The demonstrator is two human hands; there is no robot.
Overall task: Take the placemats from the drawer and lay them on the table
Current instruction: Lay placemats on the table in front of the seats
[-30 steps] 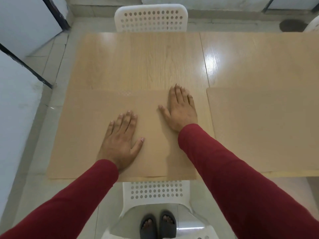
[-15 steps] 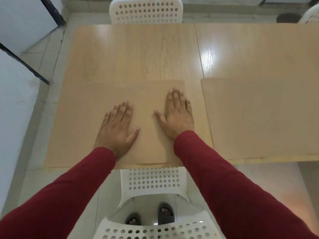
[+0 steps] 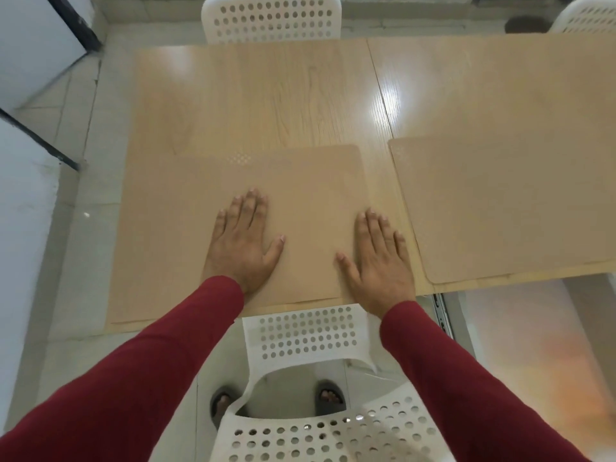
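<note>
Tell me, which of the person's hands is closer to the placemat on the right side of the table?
The right hand. It lies flat at the near placemat's right edge, just across a narrow strip of table from the right placemat. The left hand rests farther left, mid-mat.

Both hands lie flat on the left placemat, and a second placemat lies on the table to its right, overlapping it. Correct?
Not quite. In the head view the left hand and right hand do lie flat on the left placemat, but the second placemat lies apart from it; bare table shows between them.
</note>
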